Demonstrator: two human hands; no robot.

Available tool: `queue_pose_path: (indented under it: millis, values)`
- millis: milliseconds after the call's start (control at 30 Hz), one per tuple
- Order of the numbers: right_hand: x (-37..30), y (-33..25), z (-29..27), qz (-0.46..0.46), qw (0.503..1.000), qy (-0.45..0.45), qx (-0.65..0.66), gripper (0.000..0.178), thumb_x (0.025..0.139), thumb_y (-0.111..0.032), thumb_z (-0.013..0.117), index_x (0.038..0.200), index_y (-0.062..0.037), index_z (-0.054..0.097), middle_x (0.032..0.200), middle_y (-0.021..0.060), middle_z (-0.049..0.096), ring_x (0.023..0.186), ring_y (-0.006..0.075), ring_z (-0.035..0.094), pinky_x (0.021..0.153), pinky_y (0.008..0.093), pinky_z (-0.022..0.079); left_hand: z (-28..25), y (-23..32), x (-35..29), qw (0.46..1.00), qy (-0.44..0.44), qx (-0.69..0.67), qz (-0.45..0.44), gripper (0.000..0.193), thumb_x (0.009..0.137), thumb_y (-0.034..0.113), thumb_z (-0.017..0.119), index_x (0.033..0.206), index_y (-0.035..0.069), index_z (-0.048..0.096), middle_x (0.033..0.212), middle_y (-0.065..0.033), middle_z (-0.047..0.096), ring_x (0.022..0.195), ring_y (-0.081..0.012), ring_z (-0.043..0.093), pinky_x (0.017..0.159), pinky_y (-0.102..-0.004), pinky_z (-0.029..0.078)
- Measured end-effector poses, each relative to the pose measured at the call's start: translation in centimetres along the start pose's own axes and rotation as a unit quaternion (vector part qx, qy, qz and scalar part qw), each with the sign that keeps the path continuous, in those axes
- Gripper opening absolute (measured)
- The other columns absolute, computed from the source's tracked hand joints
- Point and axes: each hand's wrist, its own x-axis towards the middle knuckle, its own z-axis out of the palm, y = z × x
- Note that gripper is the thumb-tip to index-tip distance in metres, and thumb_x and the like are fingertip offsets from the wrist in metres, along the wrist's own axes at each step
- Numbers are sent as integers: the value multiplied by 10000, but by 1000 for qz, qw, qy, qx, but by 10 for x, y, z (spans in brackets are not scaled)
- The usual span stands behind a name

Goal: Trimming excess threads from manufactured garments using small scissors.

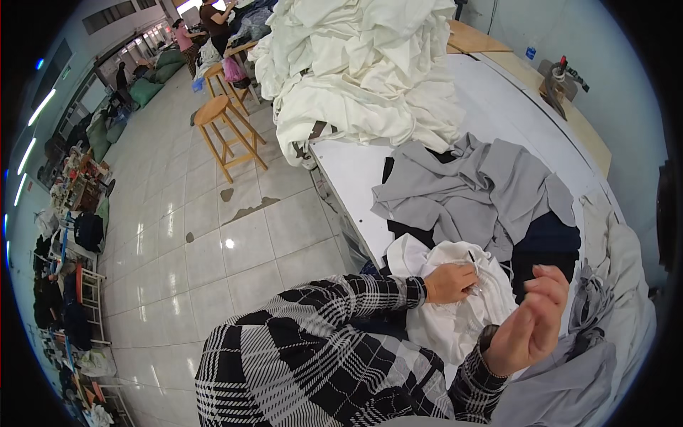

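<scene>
A white garment [461, 322] lies bunched on the table in front of me. My left hand [449, 283] is closed on its cloth, fingertips pinched together. A thin dark-tipped item [471, 257] shows by those fingertips, too small to name. Raised above the table to the right of the garment is my right hand [530, 324], its fingers curled in; what they hold, if anything, does not show. Beyond the white garment, grey cloth pieces [473, 188] lie loosely heaped. Dark navy and black folded cloth [546, 245] sticks out from under them.
A tall pile of white cloth [363, 71] stands at the table's far end. Grey and off-white cloth [617, 267] drapes along the right edge. Wooden stools [213, 110] stand on the tiled floor to the left. Other people [215, 21] work far off.
</scene>
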Motion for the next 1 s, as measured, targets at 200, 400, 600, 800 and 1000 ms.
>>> queue_pose_path:
  millis: [200, 400, 600, 800, 1000]
  values:
    - [-126, 51, -49, 382, 803, 407, -207, 454, 889, -176, 577, 1244, 33, 387, 1192, 118, 456, 1044, 193, 471, 910, 291, 378, -1, 6, 2, 999, -9, -22, -38, 147, 710, 118, 637, 826, 81, 555, 785, -70, 505, 671, -251, 569, 586, -355, 468]
    - [-229, 44, -58, 594, 629, 499, 39, 655, 839, -189, 617, 1358, -79, 233, 1185, 110, 475, 1074, 223, 469, 907, 398, 347, 8, 35, 39, 988, -124, -95, 16, 281, 727, 149, 651, 983, 63, 576, 956, -58, 552, 753, -259, 609, 619, -362, 494]
    - [-244, 54, -65, 562, 654, 500, -81, 683, 781, -103, 640, 1361, -115, 280, 1155, 92, 448, 1056, 208, 448, 882, 351, 376, 28, 23, 59, 948, -309, -16, 77, 421, 694, 217, 672, 1055, 41, 544, 1093, -113, 523, 762, -305, 619, 656, -401, 503]
    - [-124, 9, -25, 375, 848, 370, -57, 357, 873, -11, 518, 1218, 38, 440, 1221, 116, 474, 1124, 189, 448, 993, 310, 315, 33, 21, 42, 975, -212, -45, 39, 494, 724, 235, 644, 1172, 79, 502, 1164, -77, 526, 793, -280, 627, 640, -374, 514]
    - [-3, -19, 1, -20, 991, -79, 103, 198, 861, -163, 611, 1056, -155, 579, 1090, 61, 509, 1119, 311, 404, 917, 473, 330, 30, 17, 30, 980, -190, -48, 13, 500, 722, 219, 665, 1171, 49, 528, 1204, -102, 495, 837, -282, 619, 688, -374, 514]
